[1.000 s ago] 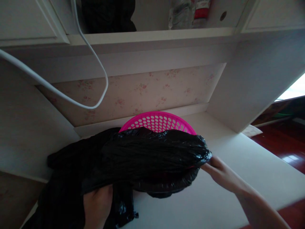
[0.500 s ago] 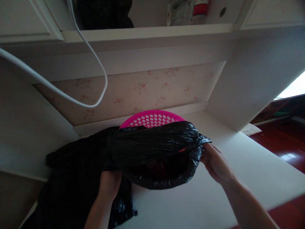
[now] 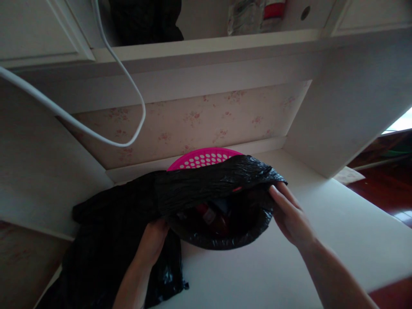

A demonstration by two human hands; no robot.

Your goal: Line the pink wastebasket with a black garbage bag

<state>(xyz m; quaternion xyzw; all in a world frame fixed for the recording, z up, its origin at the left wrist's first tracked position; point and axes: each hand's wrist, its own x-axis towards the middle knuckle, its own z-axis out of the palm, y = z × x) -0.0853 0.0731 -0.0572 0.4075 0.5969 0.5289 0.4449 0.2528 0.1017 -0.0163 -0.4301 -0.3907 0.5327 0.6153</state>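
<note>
A black plastic garbage bag (image 3: 212, 184) lines a round bin or basket, its edge folded over the rim. Behind it shows a bright pink perforated edge (image 3: 206, 158). My right hand (image 3: 291, 214) grips the bag's edge on the right side, thumb and fingers closed on the plastic. My left hand (image 3: 154, 238) is at the bag's left edge, its fingers hidden beneath the plastic. Inside the opening lies a dark red item with a pale label (image 3: 210, 216), partly in shadow.
Black material (image 3: 106, 244) lies heaped on the white surface (image 3: 238, 279) at left. A white cable (image 3: 96, 137) hangs in front at upper left. Above, a shelf (image 3: 206, 45) holds a clear container (image 3: 243, 17) and a red-and-white item (image 3: 273, 13).
The bag's far edge has been lifted on the right, so the opening is wider and the red item shows more. My right hand has risen slightly.
</note>
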